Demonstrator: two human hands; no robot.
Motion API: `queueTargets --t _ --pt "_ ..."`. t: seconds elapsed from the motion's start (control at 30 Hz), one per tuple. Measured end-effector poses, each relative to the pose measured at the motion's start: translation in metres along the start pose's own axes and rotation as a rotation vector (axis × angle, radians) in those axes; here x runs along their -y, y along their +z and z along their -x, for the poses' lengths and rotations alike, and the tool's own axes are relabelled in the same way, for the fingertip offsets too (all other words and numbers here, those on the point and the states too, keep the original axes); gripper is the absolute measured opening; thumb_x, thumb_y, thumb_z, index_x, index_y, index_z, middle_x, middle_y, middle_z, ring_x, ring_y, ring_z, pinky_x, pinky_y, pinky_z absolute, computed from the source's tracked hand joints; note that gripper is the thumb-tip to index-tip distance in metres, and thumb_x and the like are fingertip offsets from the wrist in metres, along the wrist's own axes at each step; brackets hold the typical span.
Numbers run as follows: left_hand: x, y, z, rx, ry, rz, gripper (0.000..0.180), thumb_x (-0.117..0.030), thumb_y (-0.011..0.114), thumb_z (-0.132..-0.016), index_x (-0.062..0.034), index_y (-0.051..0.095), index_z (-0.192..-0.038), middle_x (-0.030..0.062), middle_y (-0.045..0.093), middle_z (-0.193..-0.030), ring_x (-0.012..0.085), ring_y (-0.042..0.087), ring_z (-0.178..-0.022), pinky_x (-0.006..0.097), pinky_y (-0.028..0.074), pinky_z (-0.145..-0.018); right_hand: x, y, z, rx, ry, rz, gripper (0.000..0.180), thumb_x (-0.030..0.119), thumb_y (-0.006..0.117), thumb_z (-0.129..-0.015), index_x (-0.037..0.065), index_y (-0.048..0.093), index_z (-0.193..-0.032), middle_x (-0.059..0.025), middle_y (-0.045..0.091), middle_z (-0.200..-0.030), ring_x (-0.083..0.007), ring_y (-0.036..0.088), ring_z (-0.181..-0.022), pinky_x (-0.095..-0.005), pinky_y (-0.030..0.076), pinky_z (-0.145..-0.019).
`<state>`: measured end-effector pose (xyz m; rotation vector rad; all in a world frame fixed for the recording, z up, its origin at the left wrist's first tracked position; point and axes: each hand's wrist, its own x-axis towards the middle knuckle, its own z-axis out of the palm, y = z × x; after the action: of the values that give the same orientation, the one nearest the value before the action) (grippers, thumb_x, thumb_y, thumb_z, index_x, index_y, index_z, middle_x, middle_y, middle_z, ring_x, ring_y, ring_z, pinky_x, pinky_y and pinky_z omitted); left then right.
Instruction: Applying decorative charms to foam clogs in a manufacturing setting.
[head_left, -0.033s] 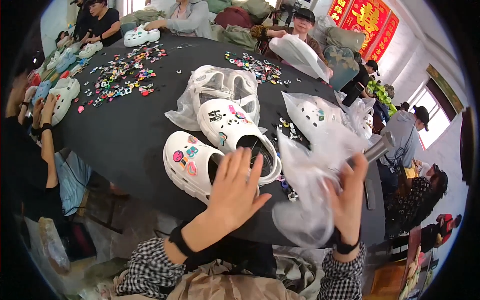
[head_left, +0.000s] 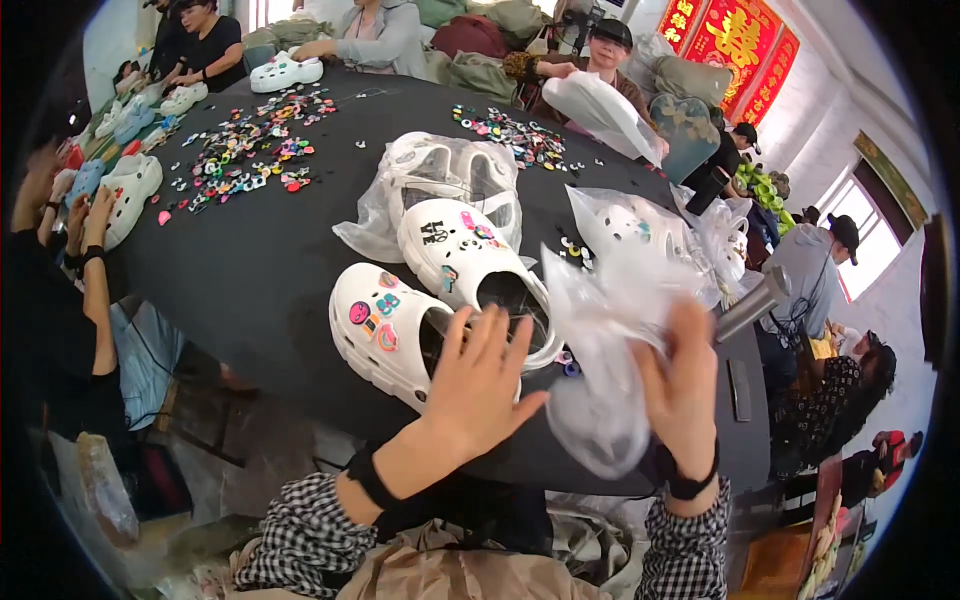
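Two white clogs lie side by side on the dark table, toes pointing away to the left. The near clog (head_left: 362, 335) and the farther clog (head_left: 450, 235) bear colourful charms on their uppers. My left hand (head_left: 472, 385), fingers spread, hovers over their heel ends and hides part of the near one; whether it touches them cannot be made out. A crumpled clear plastic bag (head_left: 605, 410) hangs from my right hand (head_left: 680, 385), blurred by motion, right of the clogs. Behind the pair sits another white pair in a clear bag (head_left: 470, 160).
More bagged white clogs (head_left: 625, 225) lie at the right. Loose charms spread across the far left (head_left: 245, 155) and far middle (head_left: 515, 135). A metal cylinder (head_left: 755, 305) and a dark flat object (head_left: 739, 390) are near the right edge. Co-workers sit around the table.
My right hand has shifted slightly left and the plastic bag has swung with it. My left hand's fingers have moved slightly nearer to me.
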<state>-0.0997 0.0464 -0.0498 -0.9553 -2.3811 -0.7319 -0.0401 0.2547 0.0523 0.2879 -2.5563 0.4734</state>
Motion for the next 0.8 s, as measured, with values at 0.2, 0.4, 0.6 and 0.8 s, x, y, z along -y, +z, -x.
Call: queueTargets --t 0.2,0.4,0.6,0.8 --pt "-0.006 0.012 0.008 0.022 0.092 -0.048 0.045 -0.03 0.076 -0.076 -0.0006 0.067 -0.109 0.0152 0.066 -0.113 0.0301 0.056 -0.121 0.064 0.023 -0.115 0.002 0.05 -0.043 0.157 -0.553 0.08 0.032 0.003 0.066 -0.078 0.011 0.068 -0.11 -0.0099 0.061 -0.109 -0.0292 0.067 -0.075 -0.0389 0.057 -0.067" --pt "-0.009 -0.021 0.033 0.065 0.211 0.137 0.035 -0.02 0.075 -0.074 -0.0018 0.07 -0.104 0.011 0.067 -0.104 0.0296 0.06 -0.11 0.061 0.027 -0.116 0.021 0.029 -0.034 0.553 -0.483 -0.041 0.023 0.005 0.065 -0.079 0.009 0.066 -0.102 -0.0078 0.062 -0.093 -0.0268 0.069 -0.078 -0.0405 0.056 -0.062" --pt "-0.014 -0.018 0.023 0.162 0.147 0.132 0.044 -0.017 0.076 -0.069 0.0033 0.066 -0.107 0.0158 0.064 -0.112 0.0327 0.057 -0.119 0.053 0.034 -0.114 0.015 0.081 -0.04 0.395 -0.347 0.641 0.014 0.013 0.067 -0.079 0.006 0.059 -0.088 -0.0092 0.062 -0.085 -0.0233 0.07 -0.065 -0.0354 0.054 -0.053" --pt "-0.009 -0.007 0.016 0.01 0.095 0.192 0.049 -0.017 0.076 -0.068 0.0072 0.063 -0.109 0.0217 0.062 -0.114 0.0372 0.058 -0.116 0.046 0.041 -0.11 -0.003 0.125 -0.06 0.141 -0.361 0.386 0.017 0.014 0.07 -0.079 0.007 0.059 -0.091 -0.0091 0.062 -0.08 -0.0242 0.07 -0.064 -0.0352 0.055 -0.054"
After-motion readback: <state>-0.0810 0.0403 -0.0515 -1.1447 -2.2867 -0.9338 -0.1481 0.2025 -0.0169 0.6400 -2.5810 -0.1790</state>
